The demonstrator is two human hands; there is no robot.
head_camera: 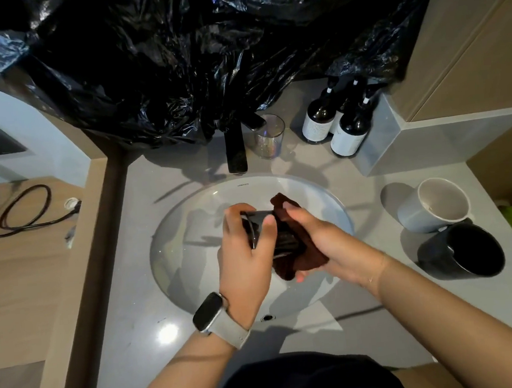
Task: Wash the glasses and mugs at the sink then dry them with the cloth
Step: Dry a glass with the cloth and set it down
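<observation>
Left hand (247, 255) grips glass (259, 227) — right hand (323, 243) (cloth (302, 257)) wipes.

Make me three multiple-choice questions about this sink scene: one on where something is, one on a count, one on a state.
1. Where is the clear glass?
A. beside the tap
B. in the basin
C. on the floor

2. How many mugs stand on the counter at right?
A. one
B. two
C. four

3. What is the right hand doing?
A. hanging free
B. turning the tap
C. pressing a brown cloth to a glass

Answers: 1 A, it stands by the tap. 2 B, a grey mug and a black mug. 3 C, the left hand holds that glass.
</observation>
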